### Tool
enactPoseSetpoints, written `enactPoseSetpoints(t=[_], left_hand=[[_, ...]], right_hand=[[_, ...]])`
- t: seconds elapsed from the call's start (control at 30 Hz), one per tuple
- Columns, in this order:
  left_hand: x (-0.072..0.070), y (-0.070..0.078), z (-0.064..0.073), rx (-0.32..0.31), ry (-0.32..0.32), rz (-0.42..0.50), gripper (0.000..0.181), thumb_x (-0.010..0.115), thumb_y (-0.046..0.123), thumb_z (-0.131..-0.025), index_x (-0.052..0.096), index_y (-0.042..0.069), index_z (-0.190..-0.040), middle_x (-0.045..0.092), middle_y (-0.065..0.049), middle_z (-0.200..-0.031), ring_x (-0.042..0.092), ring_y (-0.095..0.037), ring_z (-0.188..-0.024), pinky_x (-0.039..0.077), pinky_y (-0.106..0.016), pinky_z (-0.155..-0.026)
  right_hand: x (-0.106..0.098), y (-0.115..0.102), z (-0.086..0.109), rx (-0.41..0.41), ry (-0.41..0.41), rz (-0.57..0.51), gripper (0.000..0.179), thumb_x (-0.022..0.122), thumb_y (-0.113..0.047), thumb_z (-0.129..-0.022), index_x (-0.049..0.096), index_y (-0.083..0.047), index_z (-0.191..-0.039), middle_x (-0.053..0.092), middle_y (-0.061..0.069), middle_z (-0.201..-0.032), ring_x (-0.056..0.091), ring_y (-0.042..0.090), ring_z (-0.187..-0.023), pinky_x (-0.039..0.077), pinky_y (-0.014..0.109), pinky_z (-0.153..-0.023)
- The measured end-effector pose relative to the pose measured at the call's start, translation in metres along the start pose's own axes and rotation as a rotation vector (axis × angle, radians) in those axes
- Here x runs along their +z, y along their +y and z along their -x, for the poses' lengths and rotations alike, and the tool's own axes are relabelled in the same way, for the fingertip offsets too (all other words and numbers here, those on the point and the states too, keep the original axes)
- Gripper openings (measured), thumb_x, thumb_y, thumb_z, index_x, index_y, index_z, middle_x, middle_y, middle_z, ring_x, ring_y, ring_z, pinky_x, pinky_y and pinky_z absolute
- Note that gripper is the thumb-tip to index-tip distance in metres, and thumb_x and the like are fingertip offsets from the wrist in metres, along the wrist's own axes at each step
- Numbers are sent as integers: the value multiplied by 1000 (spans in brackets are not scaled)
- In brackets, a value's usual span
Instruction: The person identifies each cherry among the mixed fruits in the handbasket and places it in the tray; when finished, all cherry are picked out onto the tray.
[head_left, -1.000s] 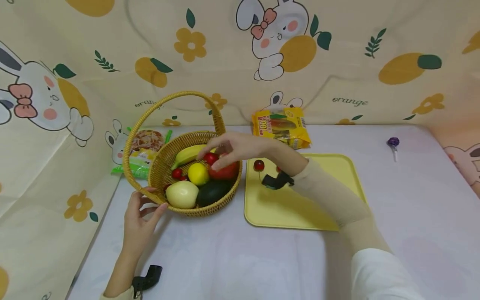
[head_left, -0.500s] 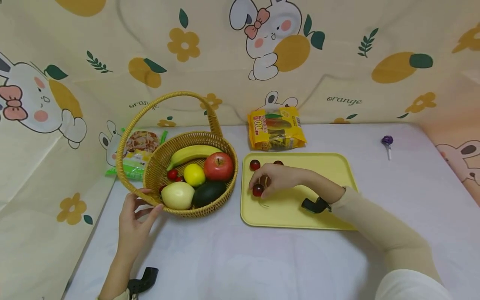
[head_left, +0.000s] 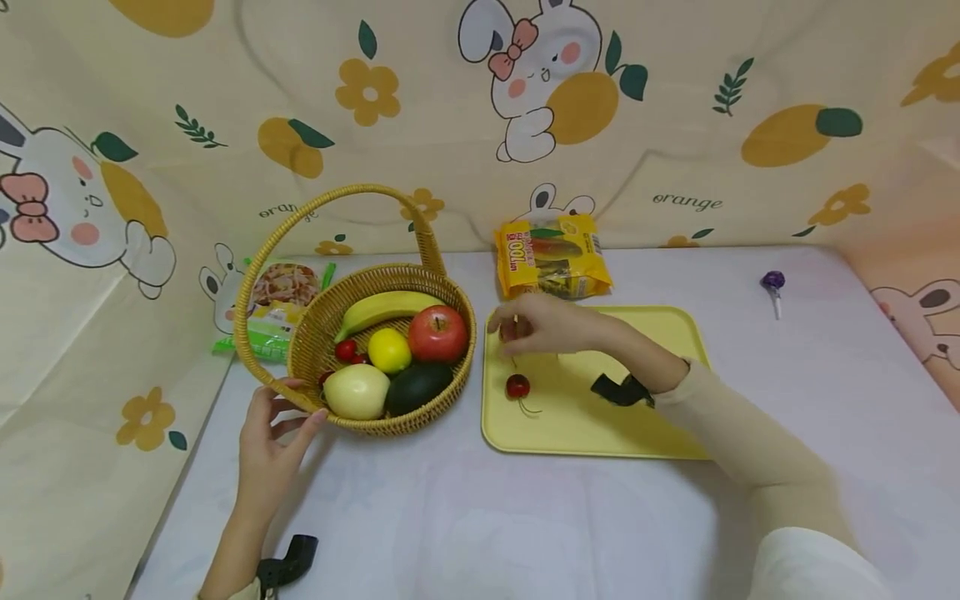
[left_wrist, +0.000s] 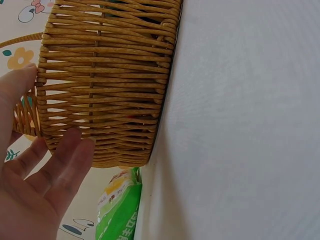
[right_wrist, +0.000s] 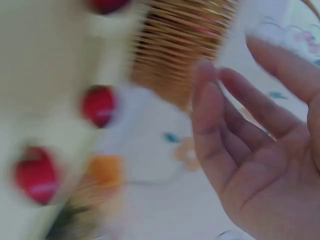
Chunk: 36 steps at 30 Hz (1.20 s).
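Note:
My left hand (head_left: 273,442) grips the wicker basket (head_left: 397,425) where its handle meets the rim; in the left wrist view the fingers (left_wrist: 75,155) lie against the woven wall. A banana (head_left: 386,308), an apple (head_left: 437,333), a lemon (head_left: 389,350), a pale yellow-green fruit (head_left: 356,392), a dark green oval fruit (head_left: 417,387) and several cherries (head_left: 346,350) fill it. My right hand (head_left: 551,323) hovers over the yellow tray's (head_left: 585,417) back left, fingers loosely bent, holding nothing. One cherry (head_left: 517,386) lies in front of it; other cherries (right_wrist: 36,175) show blurred in the right wrist view.
A yellow snack bag (head_left: 555,254) stands behind the tray against the patterned cloth backdrop. A green food packet (head_left: 281,300) sits behind the basket at left. Far right on the white table lies a purple lollipop (head_left: 773,283).
My right hand has brought a cherry from above the basket to the tray and let go of it there, then moved back toward the tray's far edge. The left hand keeps its hold.

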<state>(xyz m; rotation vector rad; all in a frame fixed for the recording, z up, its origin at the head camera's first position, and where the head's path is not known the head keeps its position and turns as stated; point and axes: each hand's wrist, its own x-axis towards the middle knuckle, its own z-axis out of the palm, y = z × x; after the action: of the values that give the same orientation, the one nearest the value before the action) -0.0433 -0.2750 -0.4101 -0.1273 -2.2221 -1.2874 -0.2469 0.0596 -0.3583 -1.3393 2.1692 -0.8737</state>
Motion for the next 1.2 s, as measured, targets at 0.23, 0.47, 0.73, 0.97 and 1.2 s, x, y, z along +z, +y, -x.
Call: enactPoseSetpoints(t=[0.23,0.47,0.73,0.97,1.2], left_hand=[[-3,-30,4,1,-14,9,56,71,-22,-77,50,-11,-127,53,-21,-120,58,-10,-99,54,-12,-76],[-6,-23,3,-23,-23,3,53,70,-21,-79,48,-13,-126,51,-27,-120,58,-11,-99,54,-12,-78],[-5,-1,-2,-38,-39,-20,48,69,-19,-81,47,-17,-123,51,-30,-118,57,-10,-98,53,-12,-77],[-5,-3,-5,-6,-47,-31,48,69,-20,-80,47,-17,-123,52,-29,-117,57,-9,-98,53,-12,-76],[-5,-3,-4,-12,-45,-37,48,69,-21,-80,48,-17,-122,52,-29,-116,56,-7,-97,53,-12,-76]], right_hand=[[-14,-52,-101,-182,-100,-148,29,67,-14,-95,64,0,-121,66,7,-114,62,19,-103,54,31,-89],[3,-74,-206,-85,-342,-297,49,74,-13,-89,59,-7,-135,59,12,-134,57,20,-119,51,41,-99],[31,-56,-239,146,-477,-334,47,70,-7,-92,57,-3,-137,57,15,-132,58,21,-107,51,43,-97],[42,-47,-239,202,-489,-385,46,67,1,-92,57,-2,-136,58,19,-131,60,22,-104,52,42,-98],[48,-44,-243,141,-535,-310,41,67,1,-92,60,0,-133,61,19,-129,61,23,-108,54,36,-92]])
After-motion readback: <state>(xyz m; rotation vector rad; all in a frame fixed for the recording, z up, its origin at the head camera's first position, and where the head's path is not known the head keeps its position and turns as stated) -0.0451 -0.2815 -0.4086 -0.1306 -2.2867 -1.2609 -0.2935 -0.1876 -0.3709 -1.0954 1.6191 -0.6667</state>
